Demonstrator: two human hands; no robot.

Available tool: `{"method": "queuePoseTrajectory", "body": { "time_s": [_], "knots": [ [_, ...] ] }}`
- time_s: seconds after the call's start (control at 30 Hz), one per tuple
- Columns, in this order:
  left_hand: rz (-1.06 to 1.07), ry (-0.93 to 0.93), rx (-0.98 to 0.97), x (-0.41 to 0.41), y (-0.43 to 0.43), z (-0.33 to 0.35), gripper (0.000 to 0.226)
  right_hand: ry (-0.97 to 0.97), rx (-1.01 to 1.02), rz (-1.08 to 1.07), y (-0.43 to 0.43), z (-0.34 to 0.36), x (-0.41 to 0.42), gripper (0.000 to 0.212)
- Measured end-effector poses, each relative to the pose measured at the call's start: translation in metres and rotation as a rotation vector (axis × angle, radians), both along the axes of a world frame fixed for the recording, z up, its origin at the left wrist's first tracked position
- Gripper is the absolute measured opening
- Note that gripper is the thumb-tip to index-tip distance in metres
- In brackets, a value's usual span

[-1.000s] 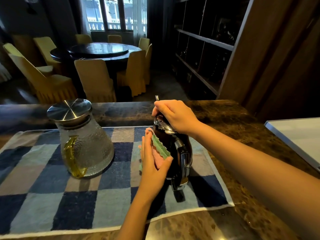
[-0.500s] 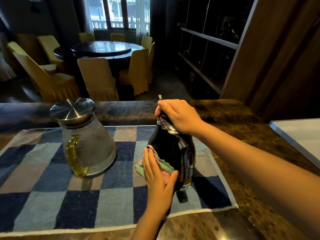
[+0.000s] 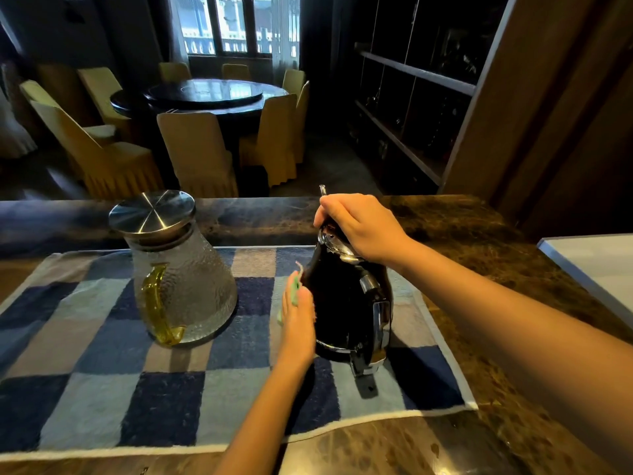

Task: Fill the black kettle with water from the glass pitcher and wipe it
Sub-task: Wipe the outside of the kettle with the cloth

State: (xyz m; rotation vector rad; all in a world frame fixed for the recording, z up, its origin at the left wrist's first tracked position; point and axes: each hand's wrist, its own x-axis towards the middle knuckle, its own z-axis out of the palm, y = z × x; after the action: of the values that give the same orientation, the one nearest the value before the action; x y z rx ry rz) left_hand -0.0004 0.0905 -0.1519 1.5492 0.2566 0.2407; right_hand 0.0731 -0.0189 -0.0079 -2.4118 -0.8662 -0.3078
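The black kettle stands upright on the right part of a blue checked towel, its chrome handle facing me. My right hand rests on top of it, fingers closed over the steel lid. My left hand presses a green and pink cloth flat against the kettle's left side; most of the cloth is hidden behind the hand. The glass pitcher, with a steel lid and yellow handle, stands on the towel to the left, apart from both hands.
The towel lies on a brown marble counter. A pale flat panel sits at the counter's right edge. Beyond the counter are a round dark dining table with yellow-covered chairs and dark shelving.
My left hand with the cloth slid down the kettle's front, then moved round to its left side and up a little. My right hand stayed on the lid.
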Motion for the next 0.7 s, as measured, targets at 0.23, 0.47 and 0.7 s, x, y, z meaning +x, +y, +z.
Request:
{"method": "queuePoseTrajectory", "body": {
  "time_s": [0.23, 0.47, 0.7],
  "knots": [
    [0.013, -0.170, 0.031, -0.012, -0.037, 0.063, 0.087, 0.017, -0.003, -0.011, 0.000, 0.002, -0.001, 0.036],
    [-0.039, 0.005, -0.226, 0.025, 0.001, 0.049, 0.041, -0.001, -0.004, -0.002, 0.001, 0.004, -0.003, 0.034],
    [0.047, -0.042, 0.007, -0.056, -0.058, 0.050, 0.066, -0.031, -0.049, 0.005, -0.001, 0.003, -0.003, 0.030]
  ]
}}
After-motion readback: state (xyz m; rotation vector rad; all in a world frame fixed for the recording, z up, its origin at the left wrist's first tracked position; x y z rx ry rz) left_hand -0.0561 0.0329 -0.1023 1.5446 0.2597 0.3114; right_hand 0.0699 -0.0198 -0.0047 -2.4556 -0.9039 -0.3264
